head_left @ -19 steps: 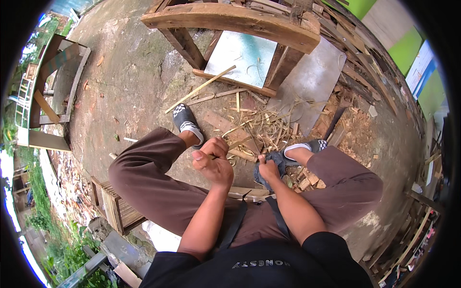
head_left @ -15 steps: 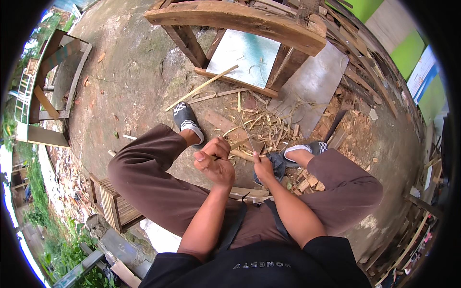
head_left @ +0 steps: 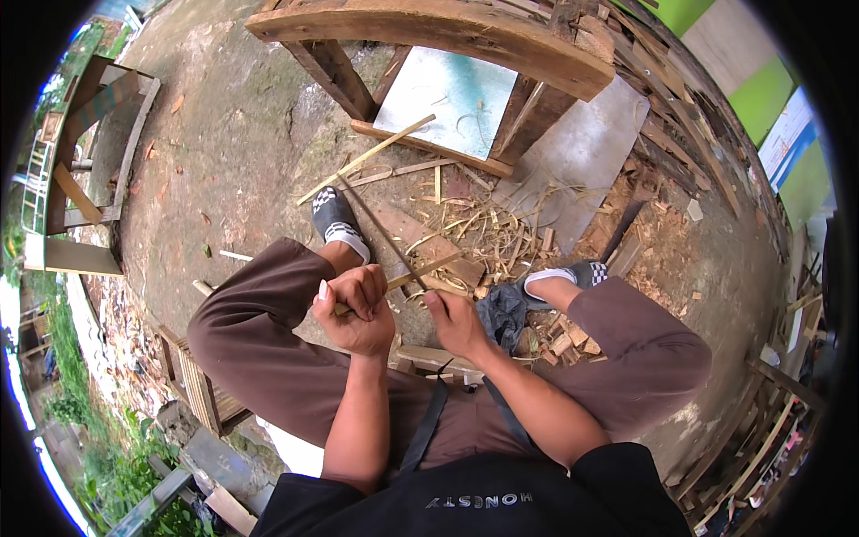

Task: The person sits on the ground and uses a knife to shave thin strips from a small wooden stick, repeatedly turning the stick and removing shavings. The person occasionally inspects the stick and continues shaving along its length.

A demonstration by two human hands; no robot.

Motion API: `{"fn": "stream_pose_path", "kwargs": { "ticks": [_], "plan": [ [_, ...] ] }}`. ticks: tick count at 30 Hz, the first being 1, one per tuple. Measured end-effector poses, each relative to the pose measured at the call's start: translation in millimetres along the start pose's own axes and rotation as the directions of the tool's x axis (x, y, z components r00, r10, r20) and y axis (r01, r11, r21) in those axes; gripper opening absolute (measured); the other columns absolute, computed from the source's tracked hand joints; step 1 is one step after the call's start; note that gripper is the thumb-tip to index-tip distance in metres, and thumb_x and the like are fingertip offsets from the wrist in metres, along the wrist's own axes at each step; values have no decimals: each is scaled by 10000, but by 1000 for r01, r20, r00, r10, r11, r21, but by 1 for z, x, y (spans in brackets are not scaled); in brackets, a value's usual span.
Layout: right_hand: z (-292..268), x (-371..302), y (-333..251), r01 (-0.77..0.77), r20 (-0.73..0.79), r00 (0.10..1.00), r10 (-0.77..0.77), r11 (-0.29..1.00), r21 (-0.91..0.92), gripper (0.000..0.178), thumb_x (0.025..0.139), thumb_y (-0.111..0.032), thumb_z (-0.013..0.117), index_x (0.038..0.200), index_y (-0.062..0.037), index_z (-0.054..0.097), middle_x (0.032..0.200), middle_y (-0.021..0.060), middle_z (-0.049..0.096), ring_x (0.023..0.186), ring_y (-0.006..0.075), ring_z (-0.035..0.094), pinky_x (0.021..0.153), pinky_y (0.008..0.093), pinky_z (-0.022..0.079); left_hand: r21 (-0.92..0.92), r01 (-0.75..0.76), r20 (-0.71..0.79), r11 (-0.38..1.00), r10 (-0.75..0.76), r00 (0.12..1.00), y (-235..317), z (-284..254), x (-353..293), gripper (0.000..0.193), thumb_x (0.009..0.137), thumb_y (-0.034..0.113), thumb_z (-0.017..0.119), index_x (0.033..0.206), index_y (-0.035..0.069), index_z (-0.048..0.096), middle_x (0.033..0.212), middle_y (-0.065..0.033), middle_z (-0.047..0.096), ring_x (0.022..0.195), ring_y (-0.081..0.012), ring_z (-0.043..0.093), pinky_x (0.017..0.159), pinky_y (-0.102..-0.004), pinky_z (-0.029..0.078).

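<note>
My left hand (head_left: 356, 309) is closed around a thin wooden strip (head_left: 424, 272), whose free end sticks out to the right. My right hand (head_left: 456, 320) grips the handle of a long, narrow-bladed knife (head_left: 379, 227). Its blade points up and to the left, past my left shoe. Just ahead of my right fist, the blade crosses the strip; whether the edge touches it I cannot tell. A dark crumpled cloth (head_left: 503, 315) lies on the ground right of my right hand. Beyond both hands lies a flat board (head_left: 420, 238) with shavings around it.
A rough wooden bench frame (head_left: 438, 34) stands ahead, with a pale sheet (head_left: 447, 100) between its legs. Loose sticks and wood chips (head_left: 565, 340) litter the ground between my feet. A slatted wooden piece (head_left: 199, 380) is at left, stacked planks (head_left: 667, 116) at far right.
My left hand has moved left and slightly down. My right hand has come left and down, and the knife blade has swung further to the left, now lying across the strip.
</note>
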State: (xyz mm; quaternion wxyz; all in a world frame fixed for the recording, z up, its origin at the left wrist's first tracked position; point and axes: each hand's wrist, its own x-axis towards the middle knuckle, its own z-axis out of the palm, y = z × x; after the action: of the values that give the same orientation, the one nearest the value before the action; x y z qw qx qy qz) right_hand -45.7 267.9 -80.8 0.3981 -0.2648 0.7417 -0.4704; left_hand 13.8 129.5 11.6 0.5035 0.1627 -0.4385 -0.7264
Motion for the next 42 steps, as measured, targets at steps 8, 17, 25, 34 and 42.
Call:
{"fn": "stream_pose_path", "kwargs": {
  "ticks": [8,17,25,34,42],
  "plan": [
    [2,-6,0,-171,-41,984,171,985,-12,576,1049,-430,466,766,57,587,671,295,575,733,519,604,642,525,450,-4,27,43,1000,-27,999,3,2,-8,595,976,325,366,444,73,284,423,-22,263,402,-136,192,455,-312,192],
    [7,2,26,-243,-179,956,231,969,-47,535,1065,-408,435,823,47,578,652,261,544,617,465,552,591,493,420,42,52,90,998,-56,994,2,10,-12,590,970,366,315,453,81,317,440,-11,284,434,-132,221,478,-311,216],
    [13,1,10,-324,-81,942,327,945,42,566,1054,-431,447,770,40,577,631,265,567,635,451,609,610,511,431,12,10,-60,1000,-9,998,-3,13,-12,600,986,362,349,462,73,308,443,-13,275,424,-136,203,475,-314,190],
    [15,-3,15,-228,-62,971,231,972,51,603,1062,-442,424,718,38,546,586,205,500,572,354,501,579,469,404,40,-24,-58,999,26,998,-3,11,-10,600,1003,368,309,475,82,306,447,-12,278,429,-130,208,469,-307,203],
    [20,-18,7,-183,-40,982,186,980,74,620,1042,-473,443,752,56,583,691,306,579,752,522,611,659,533,447,56,-34,-115,998,40,993,-1,6,-6,604,1026,382,238,492,102,268,472,-8,263,455,-133,223,472,-297,235]
  ]
}}
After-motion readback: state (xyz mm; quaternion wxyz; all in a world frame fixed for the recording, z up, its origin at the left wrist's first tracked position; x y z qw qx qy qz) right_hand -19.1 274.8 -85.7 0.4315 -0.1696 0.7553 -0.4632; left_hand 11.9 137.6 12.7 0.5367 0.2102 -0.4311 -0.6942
